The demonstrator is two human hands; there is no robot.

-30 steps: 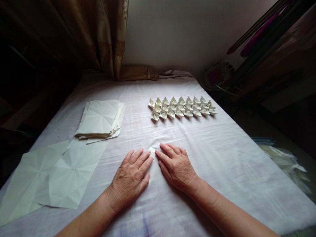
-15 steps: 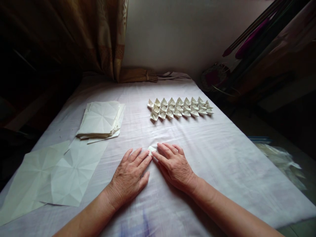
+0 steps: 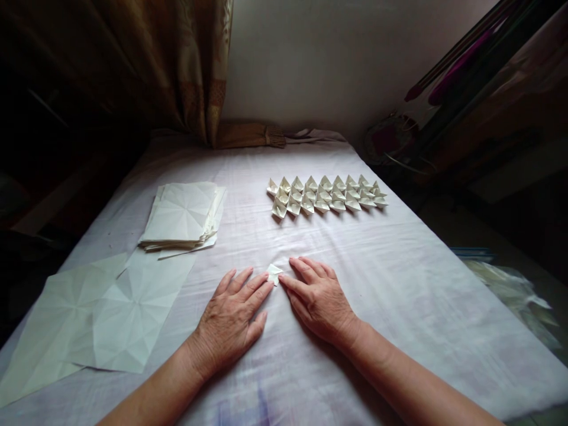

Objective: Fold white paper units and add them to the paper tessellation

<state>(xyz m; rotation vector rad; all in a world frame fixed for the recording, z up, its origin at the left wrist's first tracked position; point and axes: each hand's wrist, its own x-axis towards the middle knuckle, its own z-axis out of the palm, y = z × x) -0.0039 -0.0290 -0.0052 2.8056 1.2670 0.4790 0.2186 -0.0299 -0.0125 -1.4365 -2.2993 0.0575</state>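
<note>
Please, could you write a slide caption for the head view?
Left hand and right hand at a small folded paper; beyond, rows of folded pieces and a stack of creased sheets.

Dim, uneven light is falling across the bed cloth (image 3: pixel 408 284), its source lying outside the view. Soft shadows are forming beneath the folded papers (image 3: pixel 326 197) and the right hand (image 3: pixel 318 299). Darkness is swallowing the curtain's (image 3: pixel 186 65) left side, while the far-right edge is stretching and blurring.

Left hand (image 3: pixel 231 315) and right hand (image 3: pixel 318 300) palm-down, 2 index fingertips (image 3: pixel 270 285) just apart, forearms (image 3: pixel 153 381) aslant
</note>
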